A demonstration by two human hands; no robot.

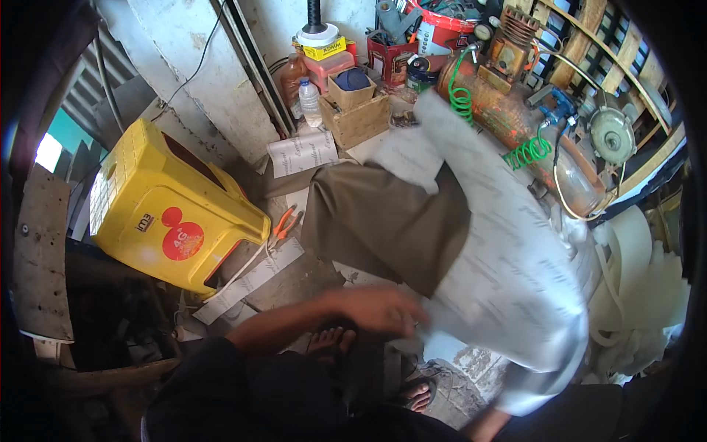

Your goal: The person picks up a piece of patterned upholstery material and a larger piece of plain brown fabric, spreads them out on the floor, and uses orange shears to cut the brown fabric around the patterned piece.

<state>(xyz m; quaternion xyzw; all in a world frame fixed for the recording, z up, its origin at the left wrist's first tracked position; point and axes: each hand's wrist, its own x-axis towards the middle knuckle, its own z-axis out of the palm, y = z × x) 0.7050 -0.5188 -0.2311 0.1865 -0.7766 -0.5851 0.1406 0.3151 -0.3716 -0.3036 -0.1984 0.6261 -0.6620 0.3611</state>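
A large sheet of brown leatherette (383, 214) lies spread and creased on the floor before me. A broad sheet with a white printed face (508, 250), perhaps its backing, sweeps from the far middle down to my right and is partly smeared by motion. My left hand (387, 311) reaches across to the near edge of this white sheet; its fingers are blurred, so a grip cannot be made out. From the lower edge my right forearm (487, 427) comes up to the sheet's near right corner, which hides the right hand.
On the left a yellow plastic stool (191, 214) lies tipped over, beside an orange-handled hand tool (286, 223) and white offcut strips (258, 276). A rusty air compressor (508, 110) with a green coiled hose (529, 153) stands far right. Farther back are a cardboard box (357, 121) and bottles (308, 99).
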